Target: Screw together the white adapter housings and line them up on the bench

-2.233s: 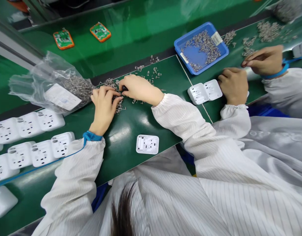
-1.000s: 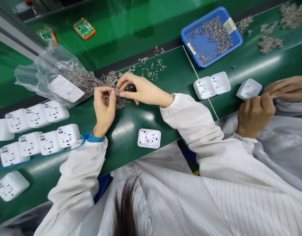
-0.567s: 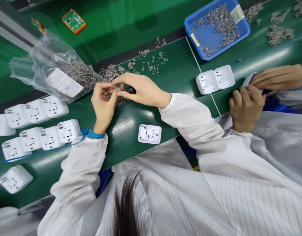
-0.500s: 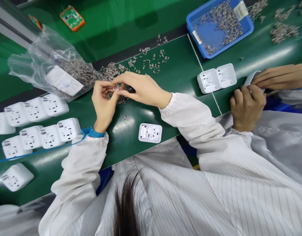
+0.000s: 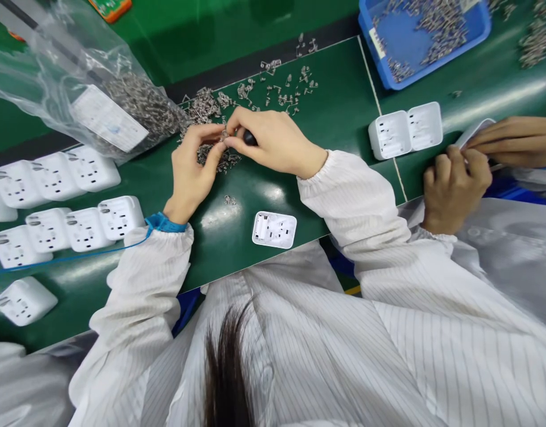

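Note:
My left hand (image 5: 193, 171) and my right hand (image 5: 273, 141) meet fingertip to fingertip over a pile of small metal clips (image 5: 210, 127) on the green mat (image 5: 335, 118). Both pinch at tiny clips between them. My right hand also grips a small black tool (image 5: 250, 139) in its palm. A white plastic housing (image 5: 274, 229) lies open side up on the mat nearer to me, untouched.
A clear bag of clips (image 5: 90, 101) lies at far left. Rows of white housings (image 5: 63, 207) fill the left side. Two joined housings (image 5: 405, 129) and a blue tray of clips (image 5: 424, 35) sit right. A co-worker's hands (image 5: 478, 160) hold a white housing at right.
My hands lifted off the pile, pinching clips together, and have come back down onto it. The co-worker picked up a housing and brought it close. The view shifted.

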`<state>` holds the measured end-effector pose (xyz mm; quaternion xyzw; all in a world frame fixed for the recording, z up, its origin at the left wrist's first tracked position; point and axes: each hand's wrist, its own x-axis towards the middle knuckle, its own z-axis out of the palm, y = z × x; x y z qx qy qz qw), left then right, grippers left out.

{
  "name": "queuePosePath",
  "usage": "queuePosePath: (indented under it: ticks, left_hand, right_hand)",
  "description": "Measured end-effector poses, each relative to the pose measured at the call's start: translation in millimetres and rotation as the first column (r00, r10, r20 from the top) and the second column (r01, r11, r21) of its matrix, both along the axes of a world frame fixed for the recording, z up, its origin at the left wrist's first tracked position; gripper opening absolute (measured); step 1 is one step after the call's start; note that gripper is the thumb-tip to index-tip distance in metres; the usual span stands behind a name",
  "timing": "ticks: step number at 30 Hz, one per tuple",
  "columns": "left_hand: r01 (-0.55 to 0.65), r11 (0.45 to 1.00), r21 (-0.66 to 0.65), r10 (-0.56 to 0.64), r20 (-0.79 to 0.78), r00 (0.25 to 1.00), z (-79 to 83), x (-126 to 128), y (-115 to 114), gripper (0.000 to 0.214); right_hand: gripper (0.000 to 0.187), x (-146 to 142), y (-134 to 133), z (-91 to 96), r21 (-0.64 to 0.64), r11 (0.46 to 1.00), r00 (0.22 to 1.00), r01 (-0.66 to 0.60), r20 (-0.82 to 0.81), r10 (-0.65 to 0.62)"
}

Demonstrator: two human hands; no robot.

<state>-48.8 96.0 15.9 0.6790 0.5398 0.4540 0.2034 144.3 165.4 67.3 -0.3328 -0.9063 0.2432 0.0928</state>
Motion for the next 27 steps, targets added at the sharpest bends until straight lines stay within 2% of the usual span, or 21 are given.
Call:
queuePosePath:
  ticks: [6,11,13,18,20,24,27]
  left_hand:
    - [0.027,0.999,0.043,-0.029,0.053,0.998,-7.7,-5.7,4.1,0.028]
    - [-0.005,1.0,-0.022,0.009,0.197,0.98,-6.1,-7.3,7.9,0.033]
    - [0.032,0.999,-0.025,-0.026,0.212,0.977,-4.7,-8.2,8.6,0.034]
    - [0.168,0.983,0.069,-0.179,0.211,0.961,-7.4,-10.9,9.7,0.031]
    - [0.129,0.991,0.028,-0.132,0.228,0.965,-9.2,-9.8,9.4,0.032]
    - [-0.042,0.998,-0.048,0.053,0.252,0.966,-9.0,-3.6,7.3,0.034]
    - [-0.064,0.997,-0.038,0.073,0.3,0.951,-5.4,0.8,5.4,0.028]
  right_hand:
    - [0.039,1.1,0.0,-1.3,0.056,0.998,0.999,-0.018,0.032,0.016]
    - [0.04,2.3,3.4,-5.5,0.065,0.997,0.999,-0.028,-0.022,0.029]
    - [0.039,2.5,4.4,-6.3,0.022,0.999,0.999,-0.025,-0.022,0.025]
    - [0.042,2.8,6.1,-5.9,-0.059,0.998,1.0,-0.024,-0.016,0.023]
    - [0.043,2.3,6.4,-6.8,-0.068,0.998,0.999,-0.018,-0.029,0.016]
    - [0.045,0.0,5.0,-10.8,-0.071,0.997,0.999,0.007,-0.042,-0.01]
    - [0.046,-2.2,2.9,-13.4,-0.069,0.997,0.998,0.041,-0.045,-0.044]
